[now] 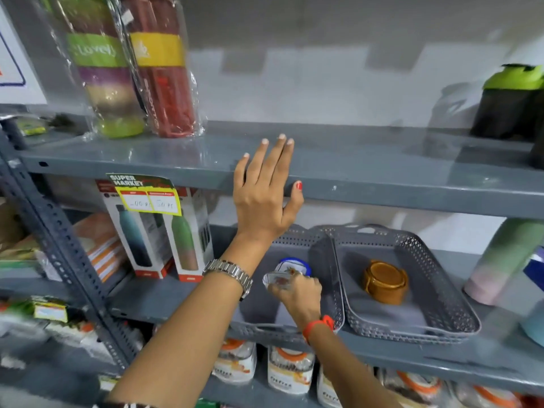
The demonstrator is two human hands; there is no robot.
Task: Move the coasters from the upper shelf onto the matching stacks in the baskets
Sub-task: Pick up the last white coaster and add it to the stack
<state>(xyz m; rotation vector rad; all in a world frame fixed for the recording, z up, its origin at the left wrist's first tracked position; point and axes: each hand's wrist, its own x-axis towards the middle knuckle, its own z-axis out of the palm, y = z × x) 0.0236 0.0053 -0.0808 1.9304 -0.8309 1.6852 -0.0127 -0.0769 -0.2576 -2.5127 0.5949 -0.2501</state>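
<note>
My left hand (265,189) rests flat on the front edge of the grey upper shelf (382,172), fingers spread, holding nothing. My right hand (297,293) is inside the left grey basket (265,328) on the shelf below, shut on a clear coaster with a floral print (278,281). It holds that coaster just in front of a blue-rimmed stack of coasters (294,265) in the same basket. The right grey basket (426,290) holds a brown stack of coasters (385,282). No coasters show on the visible part of the upper shelf.
Wrapped bottles (141,75) stand at the upper shelf's left, a green-lidded dark shaker (512,104) at its right. Boxed bottles (164,234) stand left of the baskets, a pastel bottle (506,260) to their right. Jars fill the shelf below. A slotted grey upright (59,240) runs down the left.
</note>
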